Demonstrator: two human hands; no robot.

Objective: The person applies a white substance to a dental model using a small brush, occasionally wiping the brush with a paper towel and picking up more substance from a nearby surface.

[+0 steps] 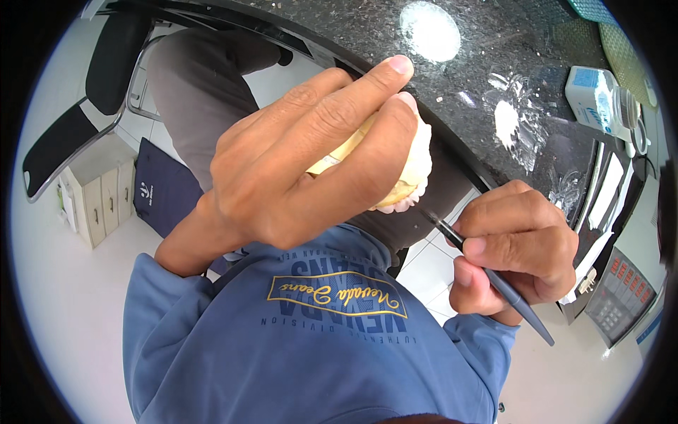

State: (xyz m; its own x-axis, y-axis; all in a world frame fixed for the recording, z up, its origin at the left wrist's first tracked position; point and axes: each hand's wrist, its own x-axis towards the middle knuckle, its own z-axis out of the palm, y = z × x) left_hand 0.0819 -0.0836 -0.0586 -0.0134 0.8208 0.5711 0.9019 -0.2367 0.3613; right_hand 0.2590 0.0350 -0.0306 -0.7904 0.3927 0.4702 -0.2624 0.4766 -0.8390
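Observation:
My left hand (304, 155) wraps its fingers round a yellowish dental cast (418, 159), held near the edge of the dark counter. A row of pale pinkish-white teeth shows along the cast's lower right rim; much of the rest is hidden behind my fingers. In my right hand (515, 247), a thin dark brush (514, 293) is pinched between thumb and fingers. Its fine tip points up and left toward the teeth, with a small gap visible between them in this view.
On the speckled black counter (339, 28) lie a round white patch (431, 32) and smeared white powder (508, 124). A white and blue bottle (597, 99) stands at the right, near papers (606, 194) and a grey keypad device (618, 297). Left are a black chair (116, 63) and drawers (99, 201).

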